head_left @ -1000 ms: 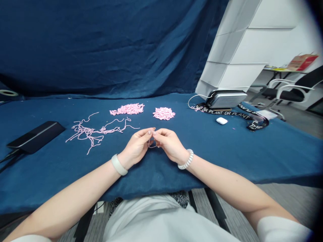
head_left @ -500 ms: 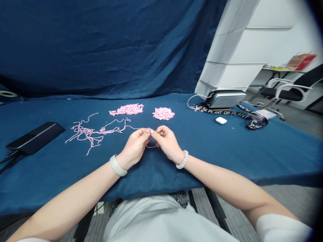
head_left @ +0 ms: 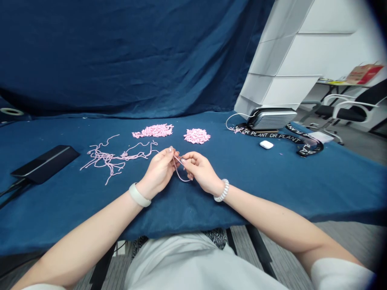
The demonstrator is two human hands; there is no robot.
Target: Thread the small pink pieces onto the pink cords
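Observation:
Over the blue cloth, my left hand (head_left: pixel 160 167) pinches a pink cord (head_left: pixel 180 176) between thumb and fingers. Close beside it, my right hand (head_left: pixel 201 171) is closed on the same cord, which hangs in a loop below and between the fingertips. A tangle of loose pink cords (head_left: pixel 105 158) lies to the left, one strand trailing towards my left hand. Beyond the hands sit two heaps of small pink pieces, a longer heap (head_left: pixel 154 131) on the left and a rounder heap (head_left: pixel 197 136) on the right; they look like little knots.
On the left lies a black device (head_left: pixel 46 163) with cables. To the right are a ribbed silver case (head_left: pixel 273 119), a black lettered strap (head_left: pixel 266 136) and a small white case (head_left: pixel 266 144). A blue curtain (head_left: pixel 121 56) hangs behind, with white boxes (head_left: pixel 281 60) at its right.
My hands have moved slightly apart, left hand to the left and right hand to the right. The loop of cord between them now shows larger.

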